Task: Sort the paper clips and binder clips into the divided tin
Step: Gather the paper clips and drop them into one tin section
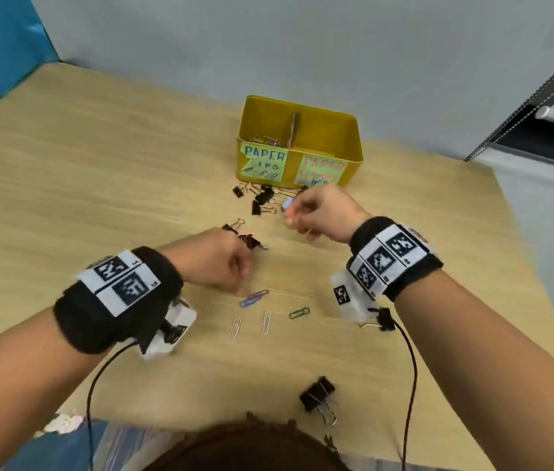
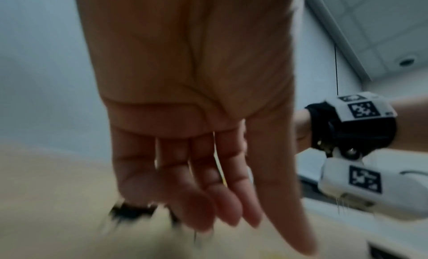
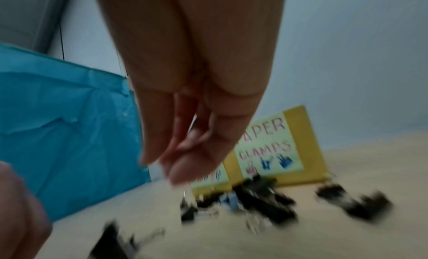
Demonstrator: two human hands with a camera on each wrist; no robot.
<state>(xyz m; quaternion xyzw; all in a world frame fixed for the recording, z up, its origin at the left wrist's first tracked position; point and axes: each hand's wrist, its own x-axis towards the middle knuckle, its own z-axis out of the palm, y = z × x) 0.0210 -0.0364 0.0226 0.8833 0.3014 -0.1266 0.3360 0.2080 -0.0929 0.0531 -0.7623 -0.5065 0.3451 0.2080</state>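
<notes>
The yellow divided tin (image 1: 350, 130) stands at the back with a cardboard divider. Its left half is labelled for paper clips and holds a few; its right half carries a paper clamps label (image 3: 266, 145). Black binder clips (image 1: 262, 198) lie heaped just before it. My right hand (image 1: 294, 212) hovers over that heap with fingers bunched above a small blue clip (image 3: 229, 199); I see nothing held. My left hand (image 1: 240, 280) hangs fingers-down and empty beside a brown binder clip (image 1: 250, 241), just above coloured paper clips (image 1: 253, 298).
Green (image 1: 299, 313) and silver (image 1: 266, 321) paper clips lie mid-table. One binder clip (image 1: 384, 319) sits under my right wrist, a larger one (image 1: 318, 396) near the front edge. A blue sheet (image 3: 69, 125) hangs at the left, a grey wall behind.
</notes>
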